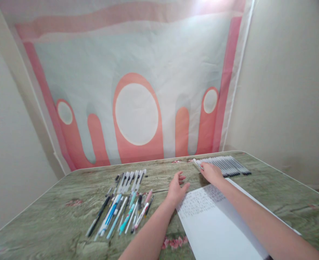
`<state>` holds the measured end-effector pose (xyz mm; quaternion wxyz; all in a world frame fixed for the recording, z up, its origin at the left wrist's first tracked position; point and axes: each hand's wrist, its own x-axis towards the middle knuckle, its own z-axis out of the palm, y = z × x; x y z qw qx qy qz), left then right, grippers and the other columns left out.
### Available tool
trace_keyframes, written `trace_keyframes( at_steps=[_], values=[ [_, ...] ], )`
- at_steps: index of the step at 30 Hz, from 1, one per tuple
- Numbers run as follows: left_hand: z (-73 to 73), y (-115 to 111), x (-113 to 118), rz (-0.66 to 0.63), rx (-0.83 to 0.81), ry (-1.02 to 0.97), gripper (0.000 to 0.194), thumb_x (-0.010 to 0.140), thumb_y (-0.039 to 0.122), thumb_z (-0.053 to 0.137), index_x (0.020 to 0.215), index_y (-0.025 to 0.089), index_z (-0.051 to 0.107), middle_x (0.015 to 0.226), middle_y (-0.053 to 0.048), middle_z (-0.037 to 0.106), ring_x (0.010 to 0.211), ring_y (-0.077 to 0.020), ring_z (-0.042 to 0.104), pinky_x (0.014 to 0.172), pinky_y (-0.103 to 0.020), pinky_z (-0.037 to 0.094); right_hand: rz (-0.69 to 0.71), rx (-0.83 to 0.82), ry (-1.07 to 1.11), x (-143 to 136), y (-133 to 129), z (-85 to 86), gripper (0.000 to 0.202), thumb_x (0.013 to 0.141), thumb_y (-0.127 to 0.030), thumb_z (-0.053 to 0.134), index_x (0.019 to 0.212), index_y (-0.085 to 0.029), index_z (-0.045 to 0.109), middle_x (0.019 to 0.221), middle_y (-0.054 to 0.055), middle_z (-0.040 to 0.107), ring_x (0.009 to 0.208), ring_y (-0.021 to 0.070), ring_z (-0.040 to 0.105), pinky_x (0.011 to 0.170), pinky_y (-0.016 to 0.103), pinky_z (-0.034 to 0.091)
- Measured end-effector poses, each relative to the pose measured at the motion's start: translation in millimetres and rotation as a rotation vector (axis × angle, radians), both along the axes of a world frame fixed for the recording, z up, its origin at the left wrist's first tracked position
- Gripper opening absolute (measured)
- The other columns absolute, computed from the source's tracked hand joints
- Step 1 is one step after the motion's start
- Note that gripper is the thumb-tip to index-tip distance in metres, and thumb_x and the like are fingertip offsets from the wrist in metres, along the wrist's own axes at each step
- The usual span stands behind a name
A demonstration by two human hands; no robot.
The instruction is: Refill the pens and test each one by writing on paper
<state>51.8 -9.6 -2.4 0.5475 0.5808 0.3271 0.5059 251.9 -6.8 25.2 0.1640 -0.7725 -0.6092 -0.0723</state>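
Observation:
At the left end of a row of slim clear pens with black ends (pixel 227 165), my right hand (pixel 212 173) has its fingers closed on one pen (pixel 197 163). That pen's lower part is hidden behind my fingers. My left hand (pixel 176 188) hovers over or rests on the table, by the top left corner of the paper; I cannot tell which. Its fingers are apart and hold nothing. Under my right forearm lies a large white sheet of paper (pixel 216 231), its upper part covered in small handwriting.
Several mixed pens (pixel 127 216) lie in a cluster on the left of the wood-patterned table (pixel 48 216). Behind them are several white, clear pen parts (pixel 132 180) and small black caps (pixel 117 177). A pink and grey cloth (pixel 137 151) hangs beyond the table.

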Motion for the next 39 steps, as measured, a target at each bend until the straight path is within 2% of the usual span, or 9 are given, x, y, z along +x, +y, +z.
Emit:
trace_keyframes(
  at_steps=[3,10,20,22,25,28,31,36,39],
  values=[
    [1.5,-5.1,-0.7,-0.018,0.034,0.018,0.046,0.054,0.011,0.072,0.097,0.019,0.057,0.085,-0.006,0.060,0.081,-0.0169,0.055,0.087,-0.034,0.037,-0.042,-0.027,-0.095,6.4,-1.6,-5.3,0.017,0.080,-0.024,0.045,0.084,-0.017,0.060,0.086,0.010,0.065,0.078,0.0202,0.061,0.065,0.028,0.041],
    [-2.0,-3.3,-1.9,-0.022,0.199,0.175,0.039,0.061,0.016,0.068,0.099,0.021,0.056,0.085,-0.006,0.060,0.081,-0.0178,0.055,0.084,-0.034,0.040,-0.063,-0.033,-0.128,6.4,0.8,-11.4,0.018,0.080,-0.022,0.044,0.085,-0.015,0.060,0.090,0.011,0.062,0.078,0.0209,0.061,0.064,0.029,0.042],
    [-8.0,-3.0,-2.6,0.014,0.292,0.299,0.036,0.068,0.020,0.062,0.103,0.020,0.054,0.088,-0.007,0.060,0.082,-0.0184,0.055,0.081,-0.033,0.042,-0.053,-0.009,-0.179,2.6,-3.1,-12.0,0.022,0.083,-0.030,0.042,0.089,-0.017,0.059,0.095,0.011,0.057,0.079,0.0212,0.059,0.063,0.030,0.041],
    [-1.1,-0.4,-7.4,0.059,0.322,0.362,0.033,0.067,0.020,0.062,0.099,0.020,0.056,0.089,-0.008,0.060,0.083,-0.0200,0.056,0.082,-0.035,0.041,-0.033,0.001,-0.179,-0.4,-3.6,-10.7,0.024,0.083,-0.032,0.041,0.090,-0.018,0.059,0.096,0.010,0.057,0.079,0.0206,0.058,0.063,0.029,0.040],
    [19.7,7.6,-22.6,0.166,0.347,0.570,0.027,0.065,0.019,0.063,0.092,0.019,0.060,0.094,-0.011,0.061,0.089,-0.0235,0.055,0.087,-0.036,0.038,0.006,0.024,-0.188,-4.0,-4.0,-9.9,0.024,0.084,-0.032,0.039,0.091,-0.018,0.058,0.095,0.009,0.057,0.079,0.0200,0.058,0.061,0.029,0.039],
    [45.1,20.8,-48.4,0.259,0.219,1.017,0.027,0.070,0.019,0.057,0.097,0.018,0.060,0.107,-0.012,0.058,0.101,-0.0222,0.053,0.091,-0.031,0.036,0.050,0.031,-0.188,-6.2,-4.5,-10.4,0.022,0.084,-0.029,0.039,0.090,-0.019,0.058,0.095,0.008,0.057,0.078,0.0185,0.058,0.059,0.027,0.037],
    [64.3,36.0,-83.6,0.317,0.105,1.193,0.025,0.069,0.010,0.052,0.092,0.010,0.062,0.099,-0.018,0.061,0.098,-0.0251,0.055,0.088,-0.034,0.038,0.091,0.046,-0.195,-7.8,-4.8,-12.2,0.021,0.084,-0.027,0.038,0.087,-0.020,0.058,0.093,0.005,0.058,0.076,0.0173,0.058,0.056,0.026,0.034],
    [81.6,50.6,-141.4,0.371,0.008,1.429,0.020,0.068,0.011,0.051,0.084,0.010,0.064,0.091,-0.017,0.065,0.093,-0.0230,0.058,0.080,-0.028,0.042,0.140,0.083,-0.198,-11.3,-4.4,-17.7,0.021,0.085,-0.027,0.037,0.085,-0.021,0.057,0.091,0.003,0.059,0.075,0.0157,0.057,0.054,0.025,0.032],
    [89.6,51.5,-156.1,0.341,0.018,1.501,0.017,0.067,0.020,0.056,0.080,0.013,0.065,0.085,-0.013,0.066,0.089,-0.0212,0.060,0.074,-0.024,0.043,0.173,0.097,-0.193,-14.8,-4.1,-21.8,0.020,0.084,-0.027,0.038,0.087,-0.022,0.057,0.091,0.003,0.059,0.075,0.0152,0.057,0.053,0.025,0.031]
  ],
)
